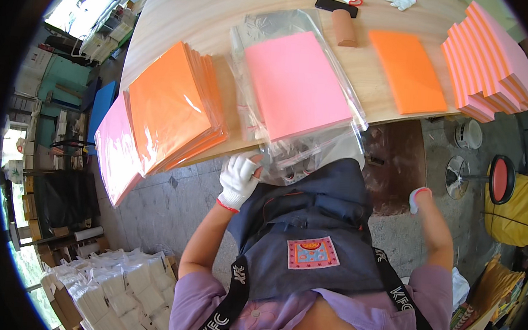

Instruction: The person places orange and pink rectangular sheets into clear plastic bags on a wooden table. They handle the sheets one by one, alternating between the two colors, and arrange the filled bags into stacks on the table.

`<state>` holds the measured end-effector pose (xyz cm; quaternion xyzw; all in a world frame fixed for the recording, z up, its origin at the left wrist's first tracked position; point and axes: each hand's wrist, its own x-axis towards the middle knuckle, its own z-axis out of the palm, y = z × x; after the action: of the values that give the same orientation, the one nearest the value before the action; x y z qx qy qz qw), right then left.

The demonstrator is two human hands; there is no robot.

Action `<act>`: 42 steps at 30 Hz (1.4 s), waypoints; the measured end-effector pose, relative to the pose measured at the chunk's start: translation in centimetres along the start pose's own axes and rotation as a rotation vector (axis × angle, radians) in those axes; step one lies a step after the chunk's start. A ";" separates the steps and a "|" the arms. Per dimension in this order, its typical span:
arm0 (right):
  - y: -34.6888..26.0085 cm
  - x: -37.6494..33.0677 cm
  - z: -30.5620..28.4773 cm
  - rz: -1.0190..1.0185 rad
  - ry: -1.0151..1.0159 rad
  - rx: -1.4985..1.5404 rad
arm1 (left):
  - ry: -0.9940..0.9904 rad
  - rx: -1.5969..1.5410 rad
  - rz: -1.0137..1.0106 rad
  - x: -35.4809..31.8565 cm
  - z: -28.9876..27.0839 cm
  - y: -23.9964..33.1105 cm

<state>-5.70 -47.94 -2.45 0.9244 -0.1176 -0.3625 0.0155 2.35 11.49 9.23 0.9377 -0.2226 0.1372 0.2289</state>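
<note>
My left hand (239,180), in a white knitted glove with a red cuff, is at the table's front edge. Its fingers are curled in at the near left corner of a clear plastic bag (303,158), whose end hangs over the edge. On the stack of clear bags lies a pink rectangular sheet (298,85). My right hand (418,200), also gloved, is out to the right, below the table's level; its fingers are mostly hidden. An orange sheet (410,71) lies right of the bags, nearest to that hand.
Bagged orange sheets (168,98) are piled at left, with bagged pink ones (115,150) overhanging the edge. A tall pink and orange stack (491,64) stands at right. Behind are a brown block (344,28), a black phone (336,6) and white gloves (398,0). A stool (500,179) stands right.
</note>
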 end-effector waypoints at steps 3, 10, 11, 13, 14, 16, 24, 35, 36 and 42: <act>-10.4 -3.3 -6.3 -0.136 0.066 0.031 | 0.039 0.250 0.364 2.4 -1.5 0.1; -18.9 -3.1 -17.7 -0.960 1.392 -0.159 | -0.037 0.146 0.642 5.9 0.1 0.4; -19.2 -2.3 -17.5 -1.029 1.387 -0.183 | -0.077 0.139 0.609 5.8 -0.3 0.7; -19.1 -1.6 -17.0 -1.168 1.286 -0.082 | -0.103 0.146 0.562 5.2 -0.7 0.7; -19.3 -1.4 -17.0 -1.237 1.232 -0.033 | -0.115 0.150 0.538 4.9 -1.0 0.7; -19.7 -0.9 -16.5 -1.246 1.253 0.078 | -0.047 0.112 0.473 4.2 -0.8 0.6; -20.0 -5.8 -12.4 -1.094 1.039 0.588 | 0.017 -0.241 0.024 -0.2 -0.4 2.0; -26.4 -3.8 -8.7 -0.241 0.542 1.790 | 0.519 -1.359 -0.927 0.5 8.6 3.4; -26.7 -4.0 -8.9 -0.148 0.383 1.913 | 0.585 -1.399 -0.956 0.8 9.2 3.5; -25.8 -3.0 -7.7 -0.132 0.784 1.754 | 0.454 -1.303 -0.945 0.5 8.8 3.5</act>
<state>2.64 -22.61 2.27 0.6673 -0.2808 0.1888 -0.6635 2.46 4.22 3.11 0.5620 0.2106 0.0560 0.7979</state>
